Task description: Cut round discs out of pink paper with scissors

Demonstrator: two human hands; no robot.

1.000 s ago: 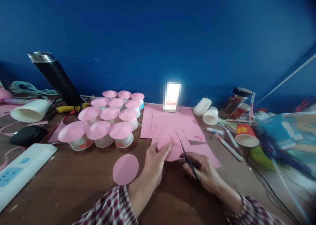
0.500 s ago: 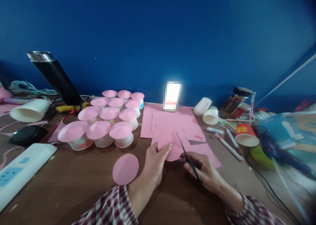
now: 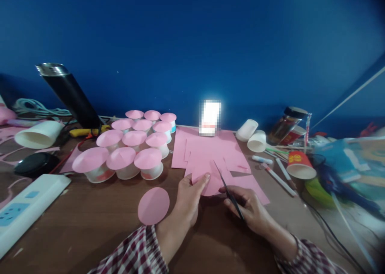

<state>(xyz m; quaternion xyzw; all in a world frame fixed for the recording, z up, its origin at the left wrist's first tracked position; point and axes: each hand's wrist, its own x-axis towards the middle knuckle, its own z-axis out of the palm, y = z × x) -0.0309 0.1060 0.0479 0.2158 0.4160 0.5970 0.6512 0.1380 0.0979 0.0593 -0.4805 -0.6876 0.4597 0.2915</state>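
The scissors lie just right of the frame's centre, below mid-height, with their long axis slanting from the handles at lower right to the tip at upper left, so they point away from the person, over the pink paper. They are dark and slim, showing almost edge-on as a single line; whether the blades are parted cannot be told. The right hand has its fingers curled round the handles. The left hand, in the lower middle, pinches the held paper with the thumb flat on top. That piece is plain, matte pink, with a rounded edge toward the person; its far side blends into the pink sheets beyond it. A loose pink disc lies flat on the brown counter, beside the left wrist. At centre left, paper cups stand in rows, each topped by a shallow pink cone. At right, a red cup lies tipped, its open mouth toward the person, bearing yellow characters too small to read surely. The held paper shows no visible writing.
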